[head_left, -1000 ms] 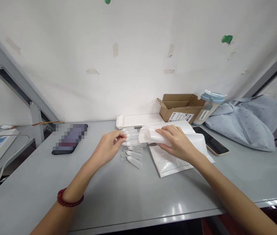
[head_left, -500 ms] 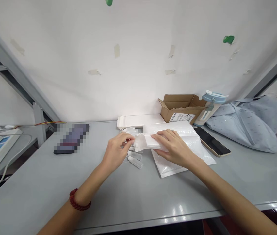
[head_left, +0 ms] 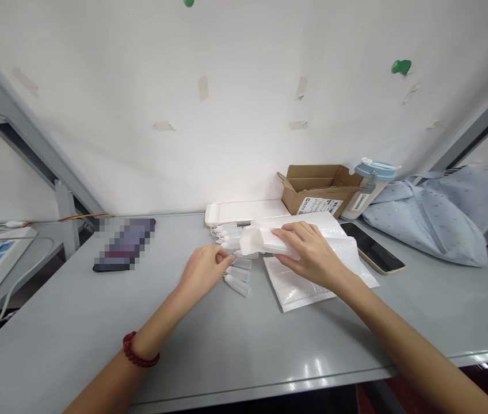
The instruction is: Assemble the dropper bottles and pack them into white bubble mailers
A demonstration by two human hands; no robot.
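My right hand wraps round a slim white carton, whose open flap end points left. Beneath the carton lie white bubble mailers. My left hand is closed in a pinch at the left side of a row of small clear plastic bottles. Whether anything is between its fingertips is hidden. Several bottles lie on their sides with their caps to the left, and the carton and fingers partly cover the row.
Behind the bottles, flat white cartons lie along the wall. An open cardboard box, a blue-lidded cup, a phone and a light blue bag stand or lie to the right. A dark, blurred-out device is at left.
The carton's open end has come away from my left hand and tilted up slightly. My left hand has dropped a little, down to the bottles. More of the row shows now.
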